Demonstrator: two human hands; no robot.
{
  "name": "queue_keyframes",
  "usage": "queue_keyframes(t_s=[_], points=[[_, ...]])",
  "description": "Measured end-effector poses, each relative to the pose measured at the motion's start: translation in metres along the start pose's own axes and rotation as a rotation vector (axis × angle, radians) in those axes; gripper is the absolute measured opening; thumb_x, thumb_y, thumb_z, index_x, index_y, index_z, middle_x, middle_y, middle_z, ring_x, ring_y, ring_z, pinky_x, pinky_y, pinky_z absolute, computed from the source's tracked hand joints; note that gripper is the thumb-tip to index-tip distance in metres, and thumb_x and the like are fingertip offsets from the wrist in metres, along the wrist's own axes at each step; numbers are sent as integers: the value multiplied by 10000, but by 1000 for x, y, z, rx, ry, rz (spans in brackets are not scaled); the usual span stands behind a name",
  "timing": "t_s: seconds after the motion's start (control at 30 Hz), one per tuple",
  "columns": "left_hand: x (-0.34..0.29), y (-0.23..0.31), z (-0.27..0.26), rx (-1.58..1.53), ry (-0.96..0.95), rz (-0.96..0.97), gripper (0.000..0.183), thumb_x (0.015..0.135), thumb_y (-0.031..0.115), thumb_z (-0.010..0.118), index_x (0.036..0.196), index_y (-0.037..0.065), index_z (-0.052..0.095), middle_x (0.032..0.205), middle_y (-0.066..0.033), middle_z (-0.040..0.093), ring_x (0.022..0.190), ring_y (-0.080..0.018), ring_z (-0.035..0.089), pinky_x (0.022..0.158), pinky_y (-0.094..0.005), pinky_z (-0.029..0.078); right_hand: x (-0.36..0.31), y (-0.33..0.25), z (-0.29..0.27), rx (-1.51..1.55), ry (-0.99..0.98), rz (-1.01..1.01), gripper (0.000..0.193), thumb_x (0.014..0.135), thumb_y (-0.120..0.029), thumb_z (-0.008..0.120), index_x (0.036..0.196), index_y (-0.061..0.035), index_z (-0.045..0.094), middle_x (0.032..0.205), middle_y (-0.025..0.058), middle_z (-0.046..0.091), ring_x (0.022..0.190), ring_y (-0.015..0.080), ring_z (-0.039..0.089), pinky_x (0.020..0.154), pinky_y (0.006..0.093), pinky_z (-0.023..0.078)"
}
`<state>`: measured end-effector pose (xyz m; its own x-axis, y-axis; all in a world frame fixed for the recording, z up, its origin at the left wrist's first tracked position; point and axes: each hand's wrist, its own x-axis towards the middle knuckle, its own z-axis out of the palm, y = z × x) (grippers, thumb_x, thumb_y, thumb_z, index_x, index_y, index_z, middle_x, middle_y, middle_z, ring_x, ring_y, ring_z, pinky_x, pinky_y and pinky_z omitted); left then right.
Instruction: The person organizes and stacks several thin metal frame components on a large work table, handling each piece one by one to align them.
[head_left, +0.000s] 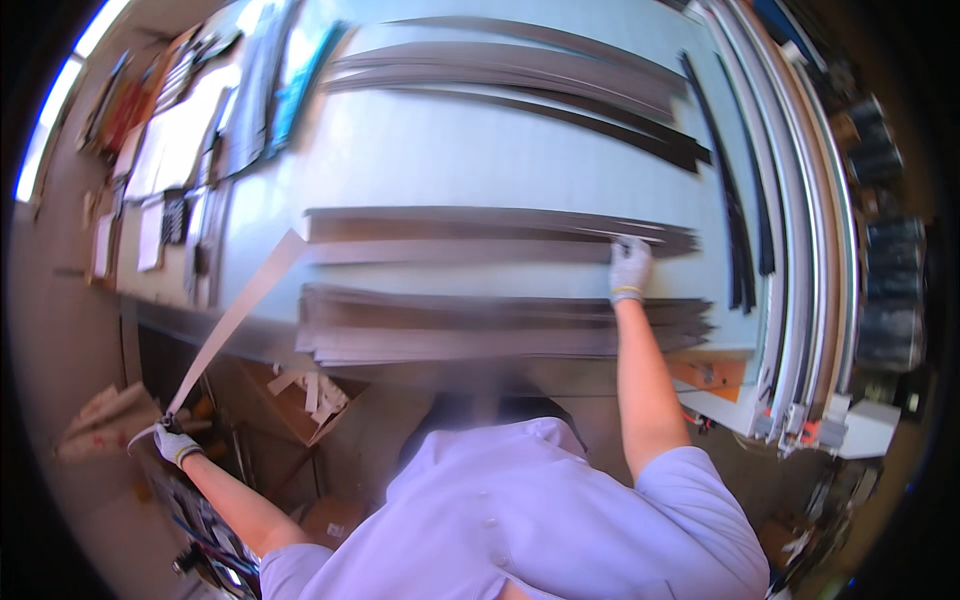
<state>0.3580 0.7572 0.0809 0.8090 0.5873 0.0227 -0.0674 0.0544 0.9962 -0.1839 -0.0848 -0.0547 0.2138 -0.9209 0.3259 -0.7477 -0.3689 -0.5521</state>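
My left hand [174, 443], in a white glove, grips the end of a long pale strip [240, 312] that slants from below the table's left edge up onto the tabletop. My right hand [629, 268], also gloved, rests with its fingers on the right end of a middle pile of long grey strips [460, 235] on the light blue table [440, 150]. A thicker pile of the same strips [480, 330] lies at the near edge, under my right forearm.
More dark strips [530, 75] lie fanned at the table's far side, and thin black strips [735, 215] run along its right. Metal rails [800, 230] border the right edge. Papers and tools [165, 150] crowd the left. Cardboard boxes [300, 395] sit under the table.
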Motion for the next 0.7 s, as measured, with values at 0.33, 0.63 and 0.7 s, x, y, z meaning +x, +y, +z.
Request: queue_keyframes(t_s=[0.33,0.63,0.7], points=[[-152,-159,-54,51,-231,-367,142,956,135,592,1012,10,628,875,-106,691,760,-215,663,749,-345,533,-30,-174,11,12,-205,-359,332,886,-111,634,1216,-107,667,920,106,716,876,287,681,797,406,521],[-171,-223,-5,404,-191,-719,466,896,327,693,1288,118,551,1107,-97,658,773,-271,630,711,-373,531,-63,-183,44,-297,-440,-843,443,833,-282,698,1224,-83,629,1227,102,627,1113,290,581,957,429,449],[-172,-213,13,602,-180,-736,617,868,362,718,1385,142,464,1189,-111,617,776,-282,609,670,-382,527,-61,-186,35,-291,-447,-892,319,839,-226,680,1129,-96,658,1139,78,654,1045,260,607,921,415,462]])
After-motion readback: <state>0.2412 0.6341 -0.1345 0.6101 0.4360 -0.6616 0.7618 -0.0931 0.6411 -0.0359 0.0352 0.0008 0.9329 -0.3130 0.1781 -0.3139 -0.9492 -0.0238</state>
